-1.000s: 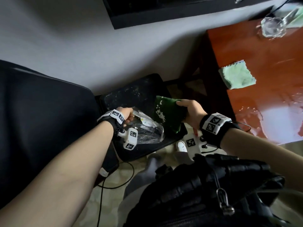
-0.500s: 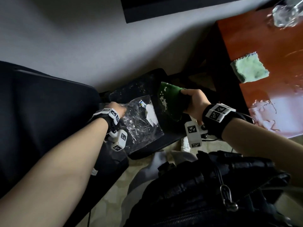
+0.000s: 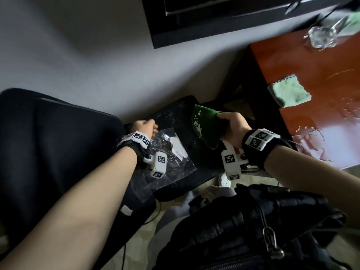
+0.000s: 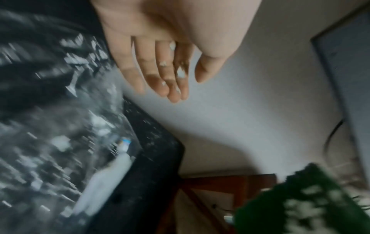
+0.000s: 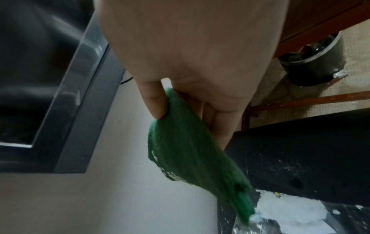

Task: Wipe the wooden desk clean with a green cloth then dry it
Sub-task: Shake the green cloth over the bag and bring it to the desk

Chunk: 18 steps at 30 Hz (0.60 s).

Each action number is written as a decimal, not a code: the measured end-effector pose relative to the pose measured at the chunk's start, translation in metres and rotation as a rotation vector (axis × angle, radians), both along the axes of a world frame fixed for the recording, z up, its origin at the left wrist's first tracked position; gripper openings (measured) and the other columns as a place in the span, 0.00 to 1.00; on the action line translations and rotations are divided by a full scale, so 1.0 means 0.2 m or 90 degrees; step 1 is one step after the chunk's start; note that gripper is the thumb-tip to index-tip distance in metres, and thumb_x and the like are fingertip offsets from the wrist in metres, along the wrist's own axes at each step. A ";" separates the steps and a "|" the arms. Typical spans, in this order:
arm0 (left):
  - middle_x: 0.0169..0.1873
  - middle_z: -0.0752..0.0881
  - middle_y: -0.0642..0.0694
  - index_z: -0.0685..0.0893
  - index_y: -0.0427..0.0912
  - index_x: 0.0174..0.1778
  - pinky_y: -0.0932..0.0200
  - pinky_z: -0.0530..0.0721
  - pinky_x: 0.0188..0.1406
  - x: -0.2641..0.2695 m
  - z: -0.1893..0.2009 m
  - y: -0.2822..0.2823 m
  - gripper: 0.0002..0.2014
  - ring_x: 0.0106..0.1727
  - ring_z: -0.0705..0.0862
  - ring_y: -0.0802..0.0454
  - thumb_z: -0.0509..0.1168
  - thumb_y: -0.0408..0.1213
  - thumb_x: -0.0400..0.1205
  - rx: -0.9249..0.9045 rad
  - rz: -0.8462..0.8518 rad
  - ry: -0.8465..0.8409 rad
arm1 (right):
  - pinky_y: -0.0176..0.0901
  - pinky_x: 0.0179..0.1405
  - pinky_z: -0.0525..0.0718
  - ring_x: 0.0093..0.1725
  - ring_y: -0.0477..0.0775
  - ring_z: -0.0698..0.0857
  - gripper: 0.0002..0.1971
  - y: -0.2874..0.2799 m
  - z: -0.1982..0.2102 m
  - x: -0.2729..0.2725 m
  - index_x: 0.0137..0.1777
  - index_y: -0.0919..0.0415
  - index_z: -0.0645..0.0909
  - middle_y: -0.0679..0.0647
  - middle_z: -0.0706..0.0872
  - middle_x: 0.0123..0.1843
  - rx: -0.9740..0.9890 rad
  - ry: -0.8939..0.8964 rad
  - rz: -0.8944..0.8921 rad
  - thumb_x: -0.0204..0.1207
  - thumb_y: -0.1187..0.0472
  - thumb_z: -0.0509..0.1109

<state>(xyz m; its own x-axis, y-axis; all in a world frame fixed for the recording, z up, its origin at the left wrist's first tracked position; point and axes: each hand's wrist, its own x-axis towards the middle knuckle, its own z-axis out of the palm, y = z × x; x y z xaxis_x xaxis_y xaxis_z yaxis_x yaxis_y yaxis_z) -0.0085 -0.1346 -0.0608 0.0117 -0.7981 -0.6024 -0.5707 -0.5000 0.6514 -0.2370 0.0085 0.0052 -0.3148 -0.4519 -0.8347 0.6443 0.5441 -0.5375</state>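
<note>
My right hand (image 3: 231, 129) pinches a dark green cloth (image 3: 206, 127) speckled with white crumbs, thumb on top (image 5: 156, 104), and the cloth (image 5: 190, 150) hangs over a black seat (image 3: 175, 114). My left hand (image 3: 146, 126) hovers beside a clear plastic bag (image 3: 169, 158) lying on that seat. Its fingers (image 4: 174, 88) are straight, hold nothing and carry white crumbs. The reddish wooden desk (image 3: 321, 84) stands to the right with wet patches (image 3: 311, 141). A light green cloth (image 3: 288, 93) lies folded near the desk's left edge.
A glass (image 3: 322, 37) stands at the desk's far corner. A black bag (image 3: 253, 221) fills the foreground below my right arm. A black chair (image 3: 48, 143) is at left, a dark screen frame (image 3: 214, 16) on the wall above. A bin (image 5: 314, 63) sits under the desk.
My left hand has let go of the plastic bag, which now lies spread flat on the black seat, and has drawn up and left. The right hand still holds the dark green cloth.
</note>
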 end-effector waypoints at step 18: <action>0.36 0.84 0.49 0.82 0.47 0.39 0.51 0.80 0.51 -1.47 0.64 0.63 0.08 0.40 0.83 0.49 0.67 0.43 0.66 0.244 -0.435 0.359 | 0.50 0.48 0.86 0.57 0.61 0.88 0.21 0.67 0.45 -0.85 0.68 0.66 0.78 0.62 0.86 0.63 -0.169 0.058 -0.229 0.76 0.61 0.64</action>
